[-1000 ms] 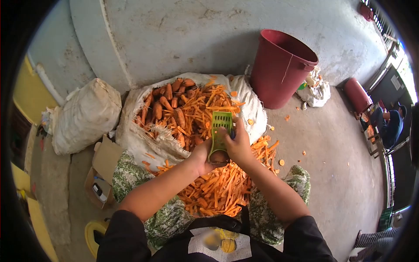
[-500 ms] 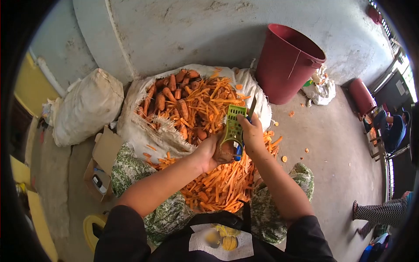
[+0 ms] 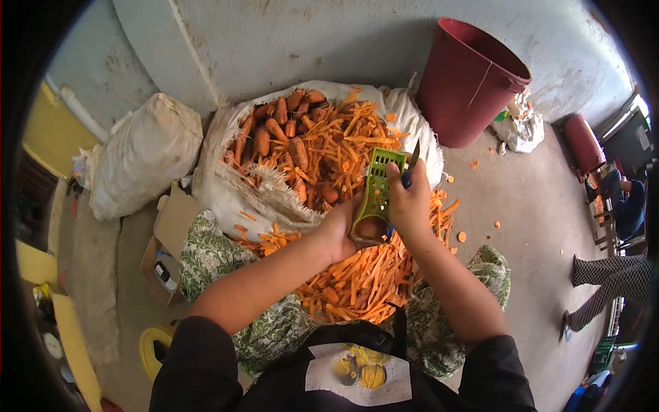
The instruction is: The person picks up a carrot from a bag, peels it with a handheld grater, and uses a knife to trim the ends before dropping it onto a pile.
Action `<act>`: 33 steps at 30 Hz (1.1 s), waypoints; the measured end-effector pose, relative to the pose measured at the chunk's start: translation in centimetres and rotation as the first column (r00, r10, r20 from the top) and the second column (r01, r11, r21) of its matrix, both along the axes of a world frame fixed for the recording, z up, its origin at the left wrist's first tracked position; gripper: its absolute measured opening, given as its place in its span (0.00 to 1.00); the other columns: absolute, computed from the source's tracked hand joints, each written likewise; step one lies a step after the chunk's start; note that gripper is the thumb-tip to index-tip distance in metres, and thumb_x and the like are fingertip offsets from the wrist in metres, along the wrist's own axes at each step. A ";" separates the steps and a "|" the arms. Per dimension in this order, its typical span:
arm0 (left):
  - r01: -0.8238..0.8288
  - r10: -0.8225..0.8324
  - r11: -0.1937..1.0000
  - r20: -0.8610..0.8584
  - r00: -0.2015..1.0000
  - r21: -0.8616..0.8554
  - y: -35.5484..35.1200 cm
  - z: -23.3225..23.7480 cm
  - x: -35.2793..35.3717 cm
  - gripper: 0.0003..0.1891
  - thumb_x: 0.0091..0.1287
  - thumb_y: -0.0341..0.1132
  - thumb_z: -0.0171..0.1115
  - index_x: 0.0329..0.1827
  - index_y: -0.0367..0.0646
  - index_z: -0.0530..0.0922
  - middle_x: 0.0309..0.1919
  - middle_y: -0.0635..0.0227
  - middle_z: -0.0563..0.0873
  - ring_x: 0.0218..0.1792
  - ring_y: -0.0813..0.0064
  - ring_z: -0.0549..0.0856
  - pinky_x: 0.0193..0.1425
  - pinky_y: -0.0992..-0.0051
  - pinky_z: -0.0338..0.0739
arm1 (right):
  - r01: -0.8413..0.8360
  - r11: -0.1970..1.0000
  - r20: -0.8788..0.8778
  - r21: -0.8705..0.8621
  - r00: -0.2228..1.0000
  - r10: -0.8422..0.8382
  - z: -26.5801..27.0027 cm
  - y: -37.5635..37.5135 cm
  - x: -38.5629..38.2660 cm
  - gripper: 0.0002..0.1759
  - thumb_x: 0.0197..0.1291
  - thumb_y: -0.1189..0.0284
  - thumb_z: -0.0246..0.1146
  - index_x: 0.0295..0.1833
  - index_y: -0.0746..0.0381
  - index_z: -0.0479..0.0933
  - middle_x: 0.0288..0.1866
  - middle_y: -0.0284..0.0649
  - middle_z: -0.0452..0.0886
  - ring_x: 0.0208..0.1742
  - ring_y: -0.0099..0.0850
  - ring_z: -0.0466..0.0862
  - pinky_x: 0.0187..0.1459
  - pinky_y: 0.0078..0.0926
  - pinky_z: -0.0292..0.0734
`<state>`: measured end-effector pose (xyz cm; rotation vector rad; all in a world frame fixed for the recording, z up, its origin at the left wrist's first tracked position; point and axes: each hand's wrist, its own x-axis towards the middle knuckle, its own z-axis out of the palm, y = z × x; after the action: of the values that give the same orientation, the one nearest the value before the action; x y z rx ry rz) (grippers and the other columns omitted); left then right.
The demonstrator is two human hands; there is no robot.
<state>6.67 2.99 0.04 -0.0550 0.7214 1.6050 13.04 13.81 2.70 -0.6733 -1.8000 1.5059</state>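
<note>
L hand [image 3: 341, 230]: closed round the lower end of the green slicer [image 3: 379, 180]. We see the fingers wrapped under it, w/ a carrot piece [image 3: 369, 228] at its base.
R hand [image 3: 410, 202]: gripping a knife [image 3: 410, 165] by its blue handle, blade pointing up and away. The hand also touches the slicer's R edge.
Slicer: held between both hands, tilted, grid end up. It's above the lap, just in front of the sack [image 3: 233, 199].
Carrot strips [image 3: 357, 281]: we see a heap on the patterned cloth [image 3: 209, 257] over the lap, right below the hands.
Sack: open, lying against the wall. It holds whole carrots [image 3: 274, 137] on its L side and more cut strips on its R side.
Bucket [image 3: 473, 82]: dark red, tilted, beside the sack's R end.
White bag [image 3: 141, 154]: full, closed, L of the sack.
Box [image 3: 171, 240]: cardboard, between the white bag and the lap.
Small bag [image 3: 523, 130]: crumpled, just R of the bucket.
Other ppl: we see patterned trouser legs [image 3: 607, 275] at the R edge and a seated person [image 3: 628, 206] further back, both well apart from the hands.
</note>
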 end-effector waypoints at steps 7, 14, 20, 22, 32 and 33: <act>-0.040 0.046 0.980 0.029 0.999 -0.196 0.2 1.2 0.6 0.18 0.70 0.44 0.35 0.51 0.43 0.68 0.41 0.64 0.79 0.40 0.68 0.80 0.44 0.66 0.78 | 0.072 0.993 0.029 0.088 0.997 -0.075 -0.9 -0.2 -0.3 0.13 0.60 0.70 0.55 0.44 0.69 0.69 0.25 0.44 0.75 0.24 0.28 0.74 0.28 0.26 0.68; 0.066 -0.086 0.989 -0.151 0.985 -0.135 0.1 0.4 -0.3 0.17 0.71 0.44 0.33 0.50 0.45 0.67 0.37 0.68 0.79 0.35 0.74 0.81 0.36 0.72 0.80 | 0.108 0.980 0.269 0.168 0.951 -0.151 -0.7 0.4 -0.5 0.13 0.61 0.69 0.54 0.42 0.70 0.69 0.24 0.50 0.75 0.23 0.39 0.74 0.29 0.33 0.68; 0.309 -0.326 0.944 -0.174 0.929 -0.118 -1.1 1.1 1.7 0.23 0.69 0.50 0.35 0.50 0.39 0.67 0.34 0.61 0.80 0.31 0.69 0.82 0.28 0.67 0.79 | 0.463 0.832 0.239 0.306 0.809 -0.538 -5.3 11.0 -1.4 0.14 0.61 0.66 0.52 0.40 0.69 0.69 0.30 0.52 0.77 0.32 0.45 0.78 0.34 0.36 0.70; 0.306 -0.317 0.948 -0.162 0.934 -0.091 -1.5 2.4 1.3 0.21 0.69 0.48 0.41 0.49 0.39 0.68 0.35 0.59 0.79 0.34 0.70 0.82 0.33 0.67 0.80 | 0.493 0.870 0.139 -0.010 0.862 -0.487 -6.8 13.3 -1.4 0.14 0.61 0.67 0.53 0.39 0.70 0.69 0.29 0.44 0.77 0.29 0.31 0.76 0.32 0.30 0.70; 0.048 -0.045 0.995 0.037 0.998 -0.092 -0.4 -1.5 -1.2 0.18 0.68 0.44 0.40 0.49 0.41 0.69 0.38 0.62 0.79 0.35 0.68 0.81 0.35 0.67 0.79 | 0.014 0.955 -0.017 -0.297 1.000 -0.020 -0.8 0.6 -1.1 0.09 0.63 0.70 0.52 0.34 0.64 0.66 0.22 0.36 0.72 0.20 0.21 0.71 0.22 0.20 0.67; 0.033 -0.029 0.999 0.111 0.993 -0.036 -0.4 -1.4 -1.2 0.17 0.68 0.43 0.39 0.49 0.41 0.70 0.39 0.62 0.80 0.36 0.69 0.81 0.35 0.68 0.79 | 0.011 0.991 0.007 -0.137 1.000 -0.010 -1.2 0.3 -1.1 0.08 0.62 0.70 0.53 0.36 0.65 0.66 0.21 0.37 0.72 0.19 0.22 0.70 0.21 0.22 0.66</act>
<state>5.42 2.59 -1.37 -0.1588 0.6638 1.5461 11.93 14.11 1.53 -0.7529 -1.7066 1.6330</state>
